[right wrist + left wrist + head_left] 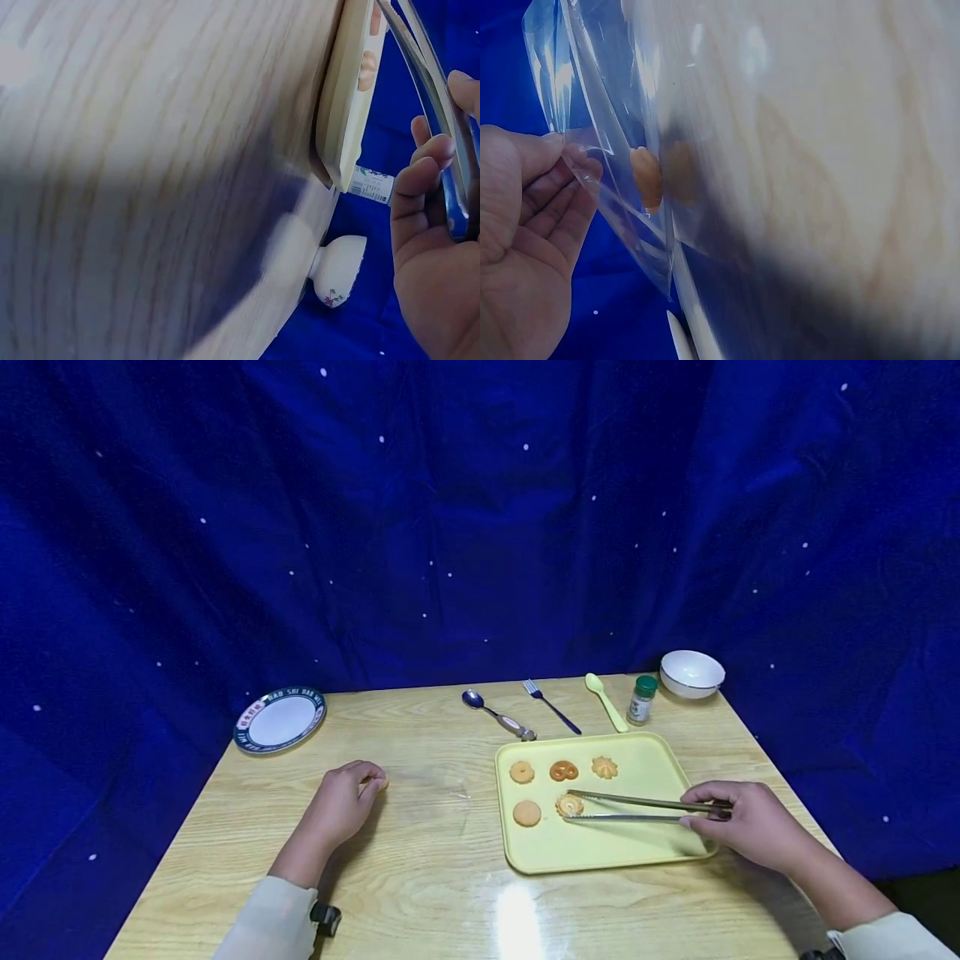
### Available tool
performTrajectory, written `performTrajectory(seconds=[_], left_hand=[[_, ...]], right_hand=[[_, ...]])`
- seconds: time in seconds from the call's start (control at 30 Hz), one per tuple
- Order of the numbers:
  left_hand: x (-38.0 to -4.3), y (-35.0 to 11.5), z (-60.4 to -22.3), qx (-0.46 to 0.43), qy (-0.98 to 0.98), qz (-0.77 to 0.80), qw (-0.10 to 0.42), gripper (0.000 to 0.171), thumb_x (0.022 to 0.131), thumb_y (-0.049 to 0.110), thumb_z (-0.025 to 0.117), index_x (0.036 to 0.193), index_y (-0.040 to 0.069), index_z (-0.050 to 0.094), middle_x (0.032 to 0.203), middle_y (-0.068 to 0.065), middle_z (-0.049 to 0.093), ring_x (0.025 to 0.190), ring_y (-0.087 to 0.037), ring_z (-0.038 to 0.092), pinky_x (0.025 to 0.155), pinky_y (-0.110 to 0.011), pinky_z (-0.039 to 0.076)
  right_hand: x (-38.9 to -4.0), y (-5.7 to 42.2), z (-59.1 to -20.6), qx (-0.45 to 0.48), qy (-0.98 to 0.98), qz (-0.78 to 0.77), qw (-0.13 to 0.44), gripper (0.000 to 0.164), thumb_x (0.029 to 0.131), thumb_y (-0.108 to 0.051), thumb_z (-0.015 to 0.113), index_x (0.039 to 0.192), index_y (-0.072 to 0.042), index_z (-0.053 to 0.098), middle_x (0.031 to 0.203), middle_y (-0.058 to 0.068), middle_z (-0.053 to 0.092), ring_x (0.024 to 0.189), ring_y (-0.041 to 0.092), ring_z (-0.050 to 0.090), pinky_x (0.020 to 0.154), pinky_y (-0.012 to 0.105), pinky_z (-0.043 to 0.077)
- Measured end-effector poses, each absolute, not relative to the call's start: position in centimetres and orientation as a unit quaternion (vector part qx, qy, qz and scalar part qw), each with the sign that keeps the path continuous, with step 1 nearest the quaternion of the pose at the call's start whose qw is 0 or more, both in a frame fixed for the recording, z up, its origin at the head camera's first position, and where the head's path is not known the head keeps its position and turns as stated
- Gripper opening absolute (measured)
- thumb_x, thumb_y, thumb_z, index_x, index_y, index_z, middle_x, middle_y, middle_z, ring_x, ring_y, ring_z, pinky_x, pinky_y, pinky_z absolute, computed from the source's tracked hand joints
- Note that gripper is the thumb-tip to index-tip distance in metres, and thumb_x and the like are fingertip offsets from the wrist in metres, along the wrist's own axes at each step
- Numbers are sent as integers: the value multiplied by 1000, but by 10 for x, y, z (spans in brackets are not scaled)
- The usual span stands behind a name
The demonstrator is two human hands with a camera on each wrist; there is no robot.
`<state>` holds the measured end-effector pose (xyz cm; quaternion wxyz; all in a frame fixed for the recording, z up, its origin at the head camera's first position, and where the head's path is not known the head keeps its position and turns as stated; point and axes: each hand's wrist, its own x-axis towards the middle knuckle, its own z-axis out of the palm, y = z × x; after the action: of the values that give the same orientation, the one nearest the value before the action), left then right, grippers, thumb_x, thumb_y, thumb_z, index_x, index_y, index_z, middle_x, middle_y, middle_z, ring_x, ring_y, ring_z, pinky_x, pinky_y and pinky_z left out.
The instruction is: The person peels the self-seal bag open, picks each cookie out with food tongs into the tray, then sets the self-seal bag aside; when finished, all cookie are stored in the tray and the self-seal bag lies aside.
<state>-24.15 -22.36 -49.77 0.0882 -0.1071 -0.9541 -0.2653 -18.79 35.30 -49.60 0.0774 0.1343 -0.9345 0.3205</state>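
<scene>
My left hand pinches the edge of a clear plastic bag between thumb and fingers. The bag lies over the tabletop, with a golden-brown cookie inside. Metal tongs are gripped in my right hand, thumb on one arm and fingers on the other. Their tips stand on either side of a round swirled cookie on the yellow tray. Around it on the tray are a ring-shaped cookie, a pretzel, a flower-shaped cookie and a plain round cookie.
Behind the tray lie a metal spoon, a fork and a pale yellow spoon. A green-capped shaker and a white bowl stand back right. A rimmed plate sits back left. A blue curtain hangs behind.
</scene>
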Motion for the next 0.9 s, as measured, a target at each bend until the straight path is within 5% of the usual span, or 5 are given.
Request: performTrajectory(seconds=[0.37, 0.9], left_hand=[[-242, -225, -496, -111, -953, -267, 94, 9, 101, 16, 65, 102, 10, 72, 107, -4, 73, 104, -22, 69, 88, -42, 57], [-241, -222, -498, -111, -952, -273, 83, 10, 102, 16, 65, 103, 10, 72, 110, -5, 73, 108, -23, 69, 90, -44, 57]], right_hand=[[-200, 341, -485, 106, -922, 368, 67, 19, 85, -32, 85, 98, -22, 76, 90, -3, 75, 68, 2, 60, 55, 24, 52], [-232, 207, -495, 194, -885, 422, 30, 17, 85, -31, 85, 98, -23, 79, 97, -6, 76, 83, 5, 66, 69, 22, 56]])
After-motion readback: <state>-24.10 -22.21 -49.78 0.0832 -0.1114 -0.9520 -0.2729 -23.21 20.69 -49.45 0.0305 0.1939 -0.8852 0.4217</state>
